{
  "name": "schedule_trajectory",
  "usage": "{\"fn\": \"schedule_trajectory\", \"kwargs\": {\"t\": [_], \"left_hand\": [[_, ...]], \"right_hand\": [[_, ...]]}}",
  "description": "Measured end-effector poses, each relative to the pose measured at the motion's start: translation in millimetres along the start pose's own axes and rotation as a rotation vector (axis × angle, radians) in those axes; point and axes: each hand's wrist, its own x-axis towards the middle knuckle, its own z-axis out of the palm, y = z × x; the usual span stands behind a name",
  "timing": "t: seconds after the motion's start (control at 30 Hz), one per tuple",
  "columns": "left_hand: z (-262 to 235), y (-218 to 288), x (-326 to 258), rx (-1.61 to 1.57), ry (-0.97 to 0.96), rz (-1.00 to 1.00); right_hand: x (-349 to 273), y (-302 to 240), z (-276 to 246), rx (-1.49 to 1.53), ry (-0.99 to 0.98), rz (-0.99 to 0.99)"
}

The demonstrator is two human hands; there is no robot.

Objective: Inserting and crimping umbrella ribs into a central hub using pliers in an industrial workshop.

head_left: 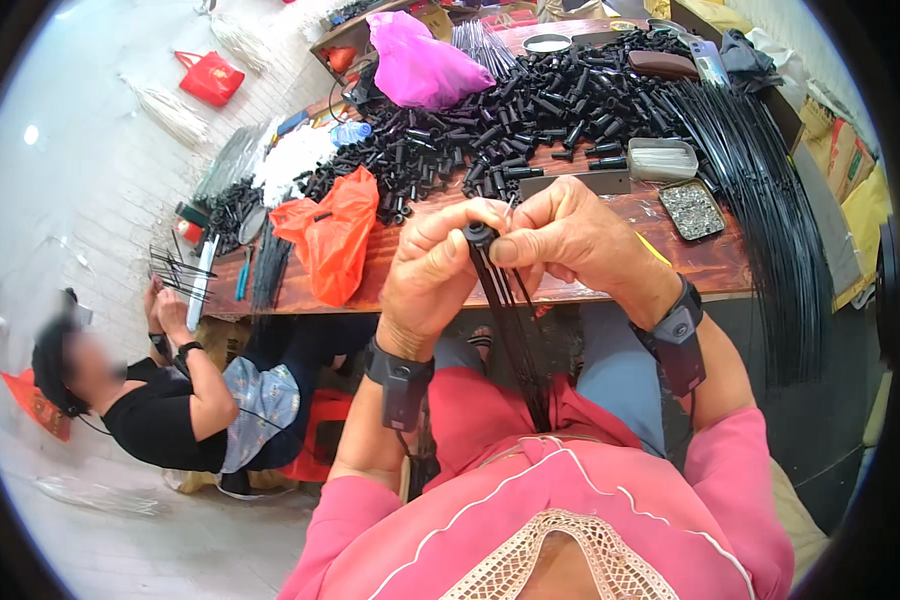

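Observation:
Over the table's front edge, my left hand point(432, 262) is closed round a black umbrella hub point(479, 236). Thin black ribs point(512, 345) fan down from the hub toward my lap. My right hand point(578, 240) is pinched close beside the hub, its thumb near the topmost ribs. A thin bright strand seems to show between both hands' fingertips; what the right fingers grip is mostly hidden.
Black tubular parts point(570, 100) are heaped on the wooden table point(630, 215). At right lie long black rods point(770, 200), a tin of small metal pieces point(692, 210) and a clear box point(662, 158). An orange bag point(335, 240) lies left. A co-worker point(170, 400) sits further left, holding rods.

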Motion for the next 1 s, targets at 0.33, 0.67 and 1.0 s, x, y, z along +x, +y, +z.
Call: {"fn": "schedule_trajectory", "kwargs": {"t": [0.33,0.67,1.0], "left_hand": [[6.3,20.0,1.9,0.231,-0.168,-0.04],[20.6,26.3,10.0,0.345,-0.204,-0.021],[35.0,10.3,12.8,0.472,0.473,-0.037]], "right_hand": [[-9.3,4.8,1.2,0.096,-0.183,0.084],[-11.6,7.6,-5.9,0.208,-0.27,0.031],[-6.0,13.2,5.9,-0.493,0.392,-0.322]]}}
